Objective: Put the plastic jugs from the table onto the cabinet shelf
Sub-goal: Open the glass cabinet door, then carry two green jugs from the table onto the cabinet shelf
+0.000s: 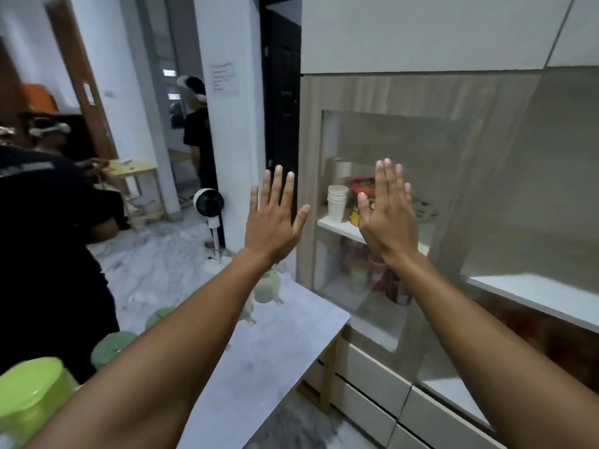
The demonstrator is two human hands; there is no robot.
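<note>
Both my hands are raised flat, backs toward me, fingers spread and holding nothing. My left hand (275,218) hovers beside the cabinet's left edge. My right hand (389,210) is in front of the glass cabinet door (453,189). Below my left arm, several green plastic jugs stand on the grey table (275,351): a bright lime one (29,396) at the near left, a pale green one (111,346), another (158,315) behind it, and one (265,286) at the far end, partly hidden by my forearm. The white cabinet shelf (340,226) lies behind the glass.
On the shelf stand stacked white paper cups (337,202), a red-lidded jar (361,186) and a patterned dish. A lower compartment holds more jars. White drawers run below the cabinet. A person in black stands close at left; another stands by the doorway. A white fan (209,205) stands on the floor.
</note>
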